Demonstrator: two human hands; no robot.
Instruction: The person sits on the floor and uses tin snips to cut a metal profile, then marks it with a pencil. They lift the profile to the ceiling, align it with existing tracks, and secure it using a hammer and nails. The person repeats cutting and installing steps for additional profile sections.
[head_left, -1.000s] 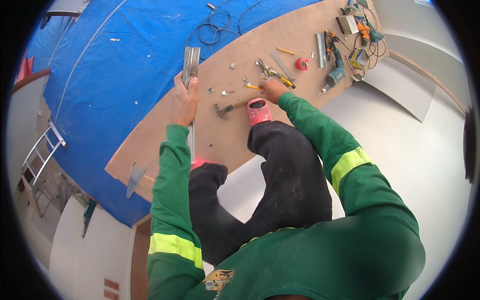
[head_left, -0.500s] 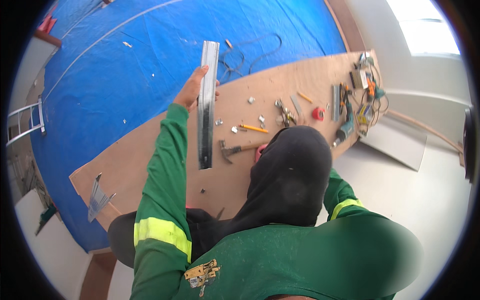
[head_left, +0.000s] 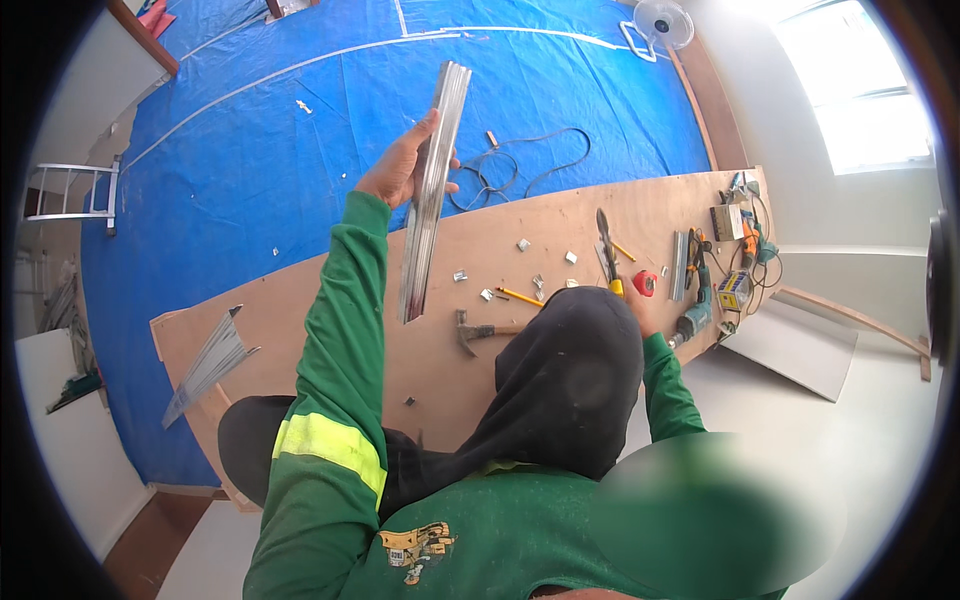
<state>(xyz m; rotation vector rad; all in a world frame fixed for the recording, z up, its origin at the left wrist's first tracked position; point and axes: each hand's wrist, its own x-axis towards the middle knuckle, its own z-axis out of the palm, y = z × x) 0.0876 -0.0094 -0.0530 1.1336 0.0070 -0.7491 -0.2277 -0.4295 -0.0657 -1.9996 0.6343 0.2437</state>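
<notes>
The left hand [head_left: 400, 172] grips a long, ridged metal strip [head_left: 432, 200], the thumb along its near face and the fingertips showing past its right edge, so this grip is closed around it. The strip slants, its far end showing against the blue sheet [head_left: 350, 120] and its near end against the wooden board [head_left: 300, 290]. The right hand [head_left: 641, 308] is partly hidden behind the dark-trousered knee [head_left: 575, 370]; its fingers close on the yellow handle of the snips [head_left: 606, 240], whose dark blade points to the far side. Whether the snips' blades are spread or together I cannot tell.

Just right of the snips lie a pencil [head_left: 624, 252] and, beside the right hand, a red tape measure [head_left: 644, 284]. Left of the knee lies a hammer [head_left: 466, 333], its handle running right until the knee covers it. A yellow pencil [head_left: 518, 297] lies just beyond the hammer, with small metal scraps around it. Farther right are a drill [head_left: 696, 308] and a box [head_left: 735, 291]. At the board's left end rests a bent metal piece [head_left: 208, 367]. A dark cable [head_left: 510, 165] loops on the blue sheet.
</notes>
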